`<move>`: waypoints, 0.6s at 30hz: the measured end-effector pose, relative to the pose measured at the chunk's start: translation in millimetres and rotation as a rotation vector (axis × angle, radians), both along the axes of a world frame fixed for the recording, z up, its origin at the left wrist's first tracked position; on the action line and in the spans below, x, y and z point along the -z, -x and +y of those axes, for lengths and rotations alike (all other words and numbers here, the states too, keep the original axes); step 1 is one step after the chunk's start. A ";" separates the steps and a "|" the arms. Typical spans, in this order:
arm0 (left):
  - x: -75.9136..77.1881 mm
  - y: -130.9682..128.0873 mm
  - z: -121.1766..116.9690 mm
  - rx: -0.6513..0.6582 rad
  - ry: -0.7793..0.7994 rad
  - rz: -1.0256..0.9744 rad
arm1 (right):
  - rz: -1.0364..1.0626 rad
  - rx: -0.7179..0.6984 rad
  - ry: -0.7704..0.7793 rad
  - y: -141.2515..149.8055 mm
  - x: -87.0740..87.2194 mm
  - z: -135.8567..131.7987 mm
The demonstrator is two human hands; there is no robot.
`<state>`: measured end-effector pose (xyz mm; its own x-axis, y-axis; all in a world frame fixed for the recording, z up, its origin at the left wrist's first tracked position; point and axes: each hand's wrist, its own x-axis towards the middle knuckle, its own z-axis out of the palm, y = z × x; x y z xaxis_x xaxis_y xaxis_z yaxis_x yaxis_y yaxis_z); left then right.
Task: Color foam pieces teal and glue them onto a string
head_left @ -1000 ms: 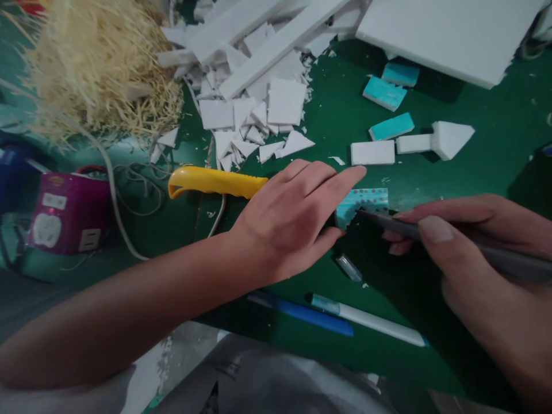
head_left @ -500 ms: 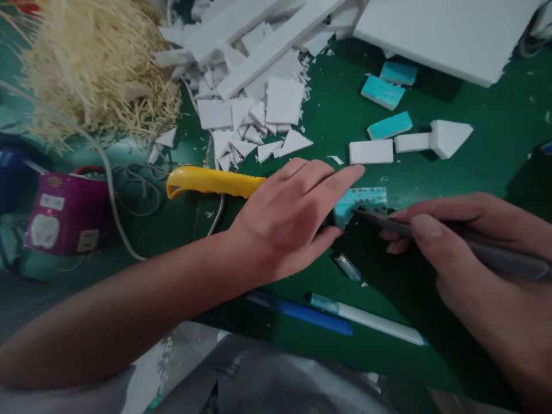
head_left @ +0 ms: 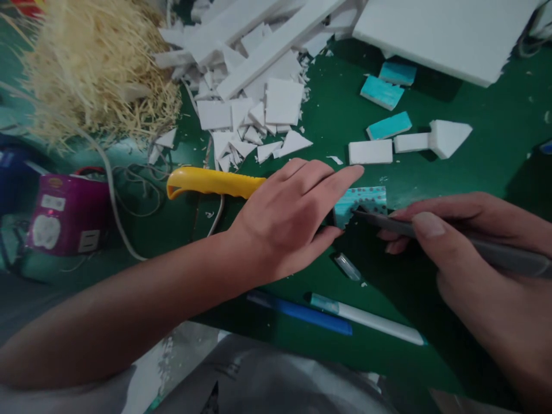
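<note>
My left hand (head_left: 297, 215) lies flat on the green mat (head_left: 495, 167), fingers stretched out and together, its fingertips pressing the left edge of a small teal foam piece (head_left: 364, 199) marked with dots. My right hand (head_left: 470, 259) is closed around a grey pen (head_left: 487, 248) whose tip rests on the lower left of that teal piece. A yellow-handled knife (head_left: 211, 181) lies just behind my left hand, its front end hidden by the hand.
White foam scraps (head_left: 263, 86) and a large white foam board (head_left: 440, 31) lie at the back, a straw heap (head_left: 95, 69) at back left. Teal blocks (head_left: 388, 109), white blocks (head_left: 409, 144), a purple power strip (head_left: 64, 215), a blue pen (head_left: 302, 310) and a white pen (head_left: 366, 319) lie around.
The pen tip has crept slightly left on the teal piece. My left hand stays where it was.
</note>
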<state>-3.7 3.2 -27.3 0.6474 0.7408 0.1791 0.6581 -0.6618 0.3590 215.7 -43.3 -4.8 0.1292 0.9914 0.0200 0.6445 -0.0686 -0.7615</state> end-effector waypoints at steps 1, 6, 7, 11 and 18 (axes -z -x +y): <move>0.2 0.1 0.1 0.003 -0.006 -0.003 | 0.021 -0.010 0.031 0.5 -3.0 -0.6; 1.9 -0.3 0.4 0.013 -0.014 -0.008 | 0.009 -0.045 0.084 -1.7 -8.2 -3.7; 2.2 -0.6 0.5 0.013 -0.011 -0.003 | 0.003 -0.043 0.084 -2.7 -6.6 -4.1; 2.1 -2.2 0.2 -0.003 -0.017 0.011 | 0.045 -0.025 0.062 -4.6 -1.0 -3.5; 0.7 -4.6 0.2 -0.017 0.037 0.043 | 0.021 -0.014 0.075 -1.8 -4.8 -0.1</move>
